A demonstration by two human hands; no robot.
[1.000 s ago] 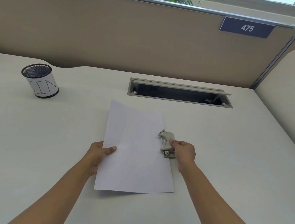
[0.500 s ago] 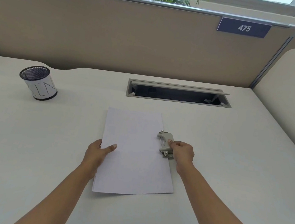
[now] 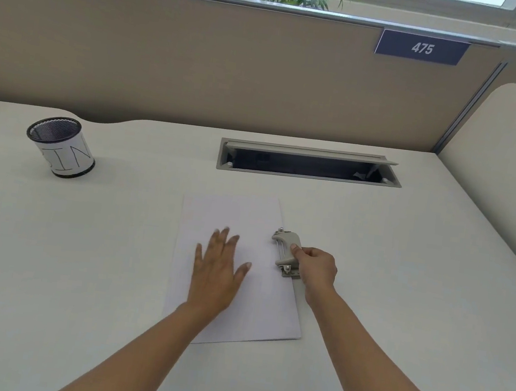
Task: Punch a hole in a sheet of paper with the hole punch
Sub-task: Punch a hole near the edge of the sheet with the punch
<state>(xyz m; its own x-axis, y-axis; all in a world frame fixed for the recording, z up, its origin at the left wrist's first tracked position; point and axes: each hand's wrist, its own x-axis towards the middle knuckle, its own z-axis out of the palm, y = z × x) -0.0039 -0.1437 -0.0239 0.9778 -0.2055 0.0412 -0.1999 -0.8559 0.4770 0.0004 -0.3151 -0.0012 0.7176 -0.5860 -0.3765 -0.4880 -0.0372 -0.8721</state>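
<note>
Left hand point(image 3: 216, 271), fingertips blurred, moved onto paper point(image 3: 256, 305).

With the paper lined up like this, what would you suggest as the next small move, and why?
Probably press the hole punch lever down with the right hand. The punch already sits on the sheet of paper's right edge, the right hand grips it, and the left hand lies spread over the sheet to steady it. No hole is visible yet.

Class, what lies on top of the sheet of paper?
The left hand, spread flat, and the hole punch over the sheet of paper's right edge, held by the right hand. Any punched hole is hidden.
</note>
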